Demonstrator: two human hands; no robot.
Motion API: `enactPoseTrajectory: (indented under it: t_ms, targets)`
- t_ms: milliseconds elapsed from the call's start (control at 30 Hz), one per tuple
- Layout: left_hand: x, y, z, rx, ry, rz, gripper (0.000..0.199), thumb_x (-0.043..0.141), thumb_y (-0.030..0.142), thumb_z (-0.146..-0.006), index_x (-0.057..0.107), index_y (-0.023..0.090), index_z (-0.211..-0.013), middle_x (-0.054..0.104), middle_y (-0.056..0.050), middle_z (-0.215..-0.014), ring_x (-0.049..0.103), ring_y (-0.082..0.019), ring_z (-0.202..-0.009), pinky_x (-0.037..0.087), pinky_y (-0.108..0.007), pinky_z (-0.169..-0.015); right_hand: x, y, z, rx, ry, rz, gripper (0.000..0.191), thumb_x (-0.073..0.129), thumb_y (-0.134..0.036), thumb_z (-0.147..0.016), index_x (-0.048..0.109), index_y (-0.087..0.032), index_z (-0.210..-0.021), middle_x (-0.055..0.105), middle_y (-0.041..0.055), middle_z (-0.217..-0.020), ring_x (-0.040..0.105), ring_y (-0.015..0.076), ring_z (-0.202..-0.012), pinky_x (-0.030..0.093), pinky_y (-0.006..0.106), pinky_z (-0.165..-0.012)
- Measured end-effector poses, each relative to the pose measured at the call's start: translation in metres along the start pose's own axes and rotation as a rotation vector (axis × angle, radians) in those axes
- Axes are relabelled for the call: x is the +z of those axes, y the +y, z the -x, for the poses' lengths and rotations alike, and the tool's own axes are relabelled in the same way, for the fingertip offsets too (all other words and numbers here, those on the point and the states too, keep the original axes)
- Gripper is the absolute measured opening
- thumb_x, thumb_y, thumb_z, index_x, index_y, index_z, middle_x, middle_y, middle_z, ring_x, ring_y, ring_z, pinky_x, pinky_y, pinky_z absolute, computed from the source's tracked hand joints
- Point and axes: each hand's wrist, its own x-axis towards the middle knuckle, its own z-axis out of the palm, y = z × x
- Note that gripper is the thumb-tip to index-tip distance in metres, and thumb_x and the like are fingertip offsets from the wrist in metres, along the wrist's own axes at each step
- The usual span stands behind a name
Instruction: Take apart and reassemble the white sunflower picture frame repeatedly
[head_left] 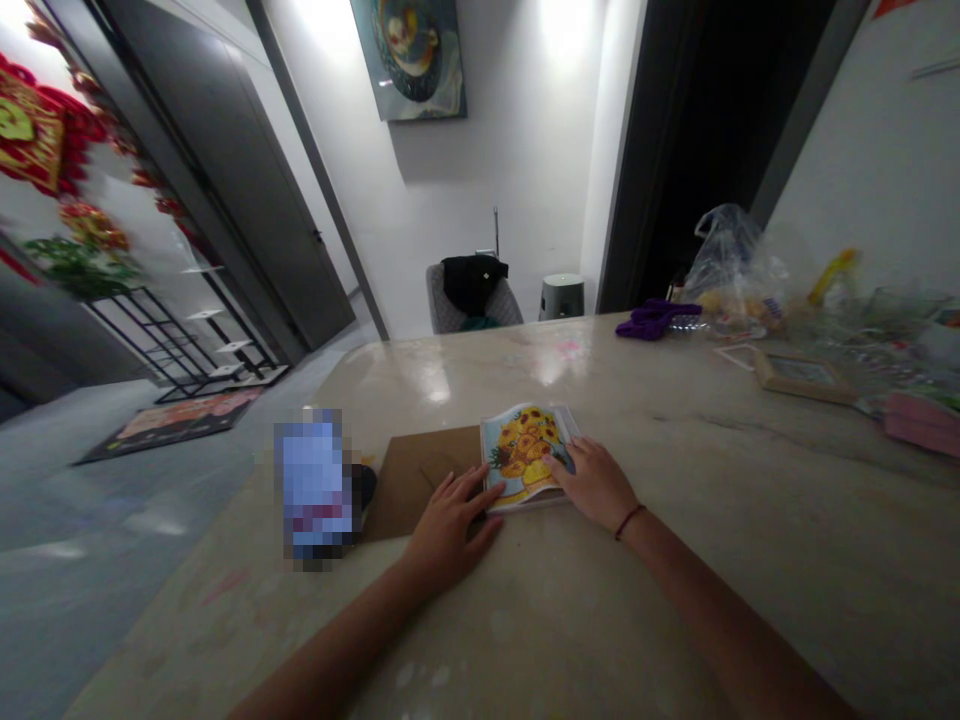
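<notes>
A sunflower picture [525, 445] on a thin sheet lies over a pale backing on the table, its surface slightly curved. Beside its left edge is a flat brown board [409, 465]. My left hand [454, 525] rests across the board's right part, its spread fingers reaching the picture's lower left edge. On the right side of the picture, my right hand [598, 482] lies with its thumb and fingers apart, touching the sheet. A red cord circles my right wrist.
The marble-look table [675, 560] bears a pixelated blue item [315, 485] at left. Toward the back right are a purple cloth [651, 318], a clear plastic bag [731, 280], a wooden frame [802, 375] and a pink item [922, 422]. Beyond stands a chair [442, 300].
</notes>
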Motion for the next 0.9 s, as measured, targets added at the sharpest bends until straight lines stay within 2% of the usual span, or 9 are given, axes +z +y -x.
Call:
enactPoseTrajectory:
  t_ms: [67,167,267,367,467,567,733,833,900]
  targets:
    - [0.000,0.000,0.000,-0.003,-0.004,0.000,0.042,0.048,0.038,-0.083,0.049,0.030,-0.124,0.044,-0.006,-0.136,0.041,-0.023,-0.123,0.029,-0.050,-0.103,-0.001,0.002,-0.002,-0.013,-0.008,-0.014,0.049,0.031,-0.047,-0.087,0.064,-0.012,-0.094,0.062,0.0153,-0.105,0.053,0.0236,-0.105,0.032,0.033,-0.096]
    - [0.001,-0.001,0.000,-0.004,-0.007,-0.005,0.042,0.048,0.038,-0.083,0.049,0.031,-0.124,0.044,-0.006,-0.136,0.042,-0.024,-0.123,0.030,-0.051,-0.103,0.000,0.005,-0.002,-0.032,-0.040,-0.033,0.051,0.032,-0.049,-0.086,0.061,-0.012,-0.105,0.059,0.0148,-0.114,0.048,0.0243,-0.113,0.029,0.035,-0.099]
    - [0.002,-0.002,0.000,-0.001,-0.008,-0.013,0.042,0.047,0.038,-0.084,0.048,0.031,-0.125,0.043,-0.006,-0.136,0.041,-0.024,-0.123,0.030,-0.051,-0.103,0.001,0.010,-0.001,-0.026,-0.124,-0.062,0.063,0.034,-0.057,-0.082,0.050,-0.011,-0.123,0.047,0.0165,-0.130,0.035,0.0277,-0.126,0.024,0.040,-0.103]
    - [0.002,-0.002,0.000,-0.001,-0.010,-0.025,0.042,0.046,0.039,-0.084,0.048,0.031,-0.125,0.043,-0.006,-0.136,0.041,-0.023,-0.124,0.030,-0.050,-0.103,0.002,0.014,0.001,-0.035,-0.191,-0.082,0.079,0.047,-0.062,-0.073,0.038,-0.010,-0.132,0.036,0.0182,-0.138,0.025,0.0310,-0.131,0.020,0.043,-0.105]
    - [0.002,-0.002,0.000,-0.005,-0.015,-0.029,0.042,0.045,0.039,-0.084,0.048,0.031,-0.125,0.043,-0.006,-0.136,0.040,-0.024,-0.124,0.030,-0.050,-0.103,0.002,0.015,0.002,-0.060,-0.180,-0.050,0.077,0.058,-0.052,-0.069,0.039,-0.011,-0.132,0.036,0.0175,-0.139,0.022,0.0314,-0.132,0.017,0.044,-0.106]
    - [0.002,-0.001,0.000,-0.011,-0.015,-0.027,0.042,0.046,0.039,-0.084,0.048,0.030,-0.125,0.043,-0.006,-0.136,0.040,-0.024,-0.124,0.030,-0.051,-0.103,0.000,0.012,0.003,-0.082,-0.145,-0.019,0.068,0.057,-0.040,-0.070,0.042,-0.011,-0.129,0.041,0.0177,-0.134,0.029,0.0307,-0.129,0.019,0.044,-0.105]
    - [0.003,-0.003,0.000,0.002,-0.008,-0.033,0.043,0.045,0.039,-0.084,0.046,0.031,-0.126,0.043,-0.006,-0.136,0.041,-0.024,-0.123,0.030,-0.051,-0.103,-0.014,0.009,0.005,-0.167,0.005,-0.037,0.058,0.056,-0.030,-0.069,0.048,-0.011,-0.123,0.050,0.0154,-0.127,0.045,0.0261,-0.116,0.029,0.039,-0.101]
    - [0.004,-0.004,0.000,0.007,-0.006,-0.037,0.042,0.044,0.039,-0.085,0.047,0.030,-0.126,0.043,-0.007,-0.136,0.041,-0.024,-0.123,0.030,-0.051,-0.103,-0.021,0.008,0.003,-0.200,0.242,-0.111,0.050,0.056,-0.027,-0.069,0.054,-0.015,-0.117,0.052,0.0132,-0.125,0.046,0.0254,-0.115,0.028,0.042,-0.102]
    - [0.004,-0.004,0.000,0.010,-0.009,-0.039,0.041,0.044,0.037,-0.085,0.047,0.030,-0.126,0.042,-0.008,-0.137,0.041,-0.024,-0.123,0.030,-0.051,-0.102,-0.020,0.008,-0.001,-0.127,0.431,-0.263,0.047,0.057,-0.031,-0.070,0.054,-0.015,-0.115,0.053,0.0136,-0.124,0.049,0.0262,-0.111,0.031,0.045,-0.099]
